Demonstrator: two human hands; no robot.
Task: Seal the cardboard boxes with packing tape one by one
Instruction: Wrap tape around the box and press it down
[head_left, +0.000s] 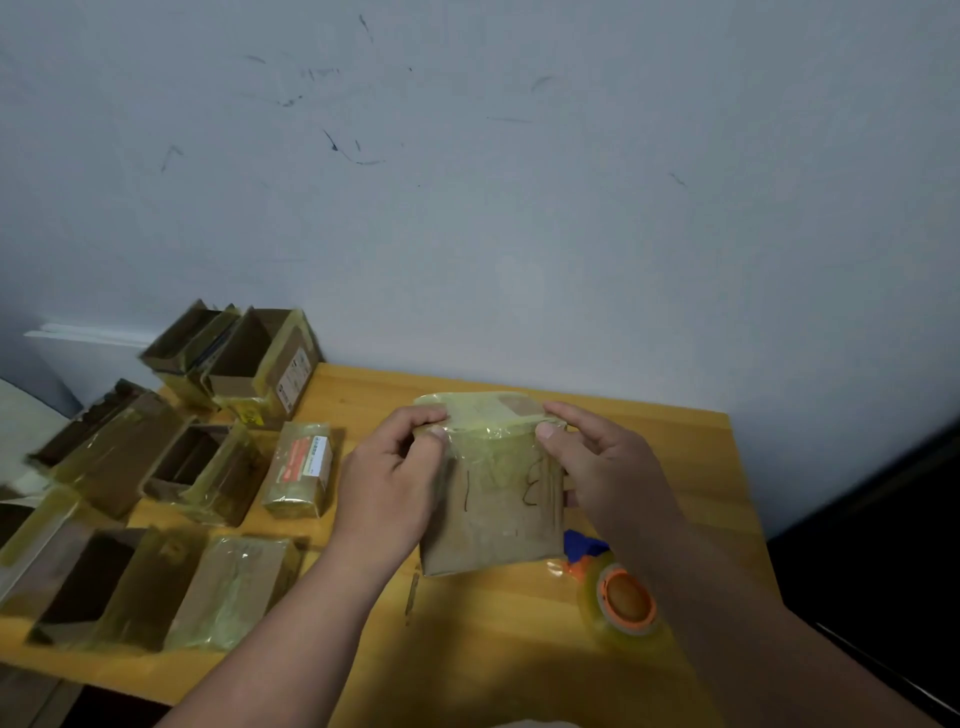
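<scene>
Box (491, 499) gripped by both hands' fingers, left (395, 483), right (605, 470) | tape roll (623, 603) half hidden by right forearm

Yellow wooden table (519, 649) against a scuffed pale wall (519, 208); small blue object (581, 546) on the tabletop.

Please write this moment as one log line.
step: pressing tape on box | left hand: grips box | right hand: grips box | tape roll: on table
</scene>
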